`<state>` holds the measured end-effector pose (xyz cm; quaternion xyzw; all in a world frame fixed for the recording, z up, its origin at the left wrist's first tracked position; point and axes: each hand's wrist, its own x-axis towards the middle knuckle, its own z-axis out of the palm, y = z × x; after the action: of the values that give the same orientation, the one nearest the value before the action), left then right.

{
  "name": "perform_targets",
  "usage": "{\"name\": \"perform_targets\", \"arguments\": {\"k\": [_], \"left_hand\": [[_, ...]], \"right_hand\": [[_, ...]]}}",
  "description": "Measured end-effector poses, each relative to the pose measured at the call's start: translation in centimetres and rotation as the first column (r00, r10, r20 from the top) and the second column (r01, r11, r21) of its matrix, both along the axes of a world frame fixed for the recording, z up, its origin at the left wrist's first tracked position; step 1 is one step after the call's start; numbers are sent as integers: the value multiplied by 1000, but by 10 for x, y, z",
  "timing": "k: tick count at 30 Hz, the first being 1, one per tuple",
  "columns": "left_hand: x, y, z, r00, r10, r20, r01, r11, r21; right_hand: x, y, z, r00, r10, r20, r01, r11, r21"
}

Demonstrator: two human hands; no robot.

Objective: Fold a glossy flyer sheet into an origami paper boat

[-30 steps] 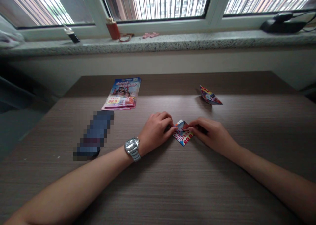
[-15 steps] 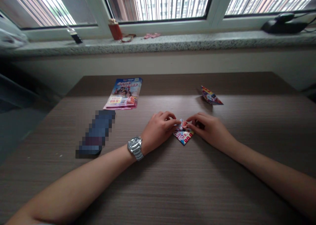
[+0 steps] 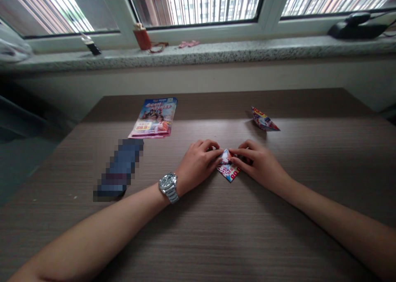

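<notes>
Half the folded flyer (image 3: 228, 172) behind fingers (image 3: 215, 154)

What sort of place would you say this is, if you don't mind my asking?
Probably a room in a high-rise flat: a wood-grain table stands below a white-framed window with a speckled stone sill, and tall apartment blocks show outside.

On the table (image 3: 216, 232), a flyer (image 3: 153, 117) and paper boat (image 3: 264, 121) lie behind folded paper (image 3: 227, 171).
</notes>
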<state>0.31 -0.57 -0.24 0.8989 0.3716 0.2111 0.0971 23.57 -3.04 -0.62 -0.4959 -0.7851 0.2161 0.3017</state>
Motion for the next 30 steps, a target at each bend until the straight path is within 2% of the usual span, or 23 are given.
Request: {"name": "perform_targets", "arguments": {"k": [9,15,20,23,26,30], "left_hand": [[-2,3,-1,992,-20,127,24,999,-35],[-2,3,-1,991,-25,132,35,997,-70],[-3,2,1,988,-30,152,45,994,-95],[-4,3,3,981,-50,190,75,989,-127],[-4,3,4,966,-67,249,110,980,-164],[-5,1,6,937,-54,344,136,966,-219]], "right_hand": [[1,-1,-3,999,-5,-35,4,1000,-23],[2,0,-2,996,-7,-85,-2,995,-101],[1,0,3,993,-10,-114,-6,990,-138],[-1,-2,8,985,-43,-168,6,977,-213],[-2,-3,11,969,-66,-239,2,965,-262],[1,-4,14,968,-36,-250,-37,959,-280]]}}
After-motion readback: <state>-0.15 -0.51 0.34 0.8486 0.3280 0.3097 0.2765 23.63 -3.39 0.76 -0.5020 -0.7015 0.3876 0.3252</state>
